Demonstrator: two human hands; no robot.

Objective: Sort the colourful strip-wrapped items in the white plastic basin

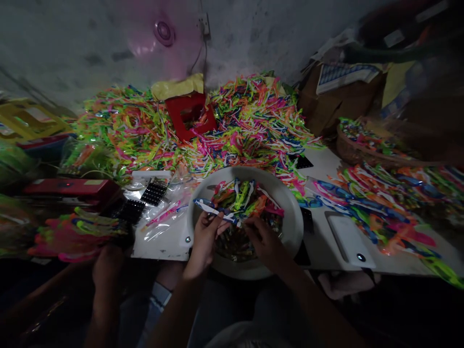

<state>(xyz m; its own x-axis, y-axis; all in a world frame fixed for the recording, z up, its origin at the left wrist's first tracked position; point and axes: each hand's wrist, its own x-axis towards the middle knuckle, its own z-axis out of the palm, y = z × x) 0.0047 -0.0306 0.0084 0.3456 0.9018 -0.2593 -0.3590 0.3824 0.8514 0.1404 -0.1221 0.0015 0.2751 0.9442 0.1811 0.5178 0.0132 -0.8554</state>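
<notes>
My left hand (207, 234) grips a blue and white plastic piece (213, 209) over the left side of a white basin (293, 212). The fingers of my right hand (261, 238) are pressed together at the right end of that piece; whether they grip it or some small part is too dark to tell. Below and behind my hands, the basin holds colourful plastic pieces (250, 193) in green, orange, pink and white, with small dark-looking items (235, 244) lower down.
A large heap of bright pieces (239, 121) lies behind the basin, around a red stool (188, 116). At right are a white phone-like object (350, 239) and more pieces (384, 212). Another person's hand (108, 266) is at left, near a red device (72, 188).
</notes>
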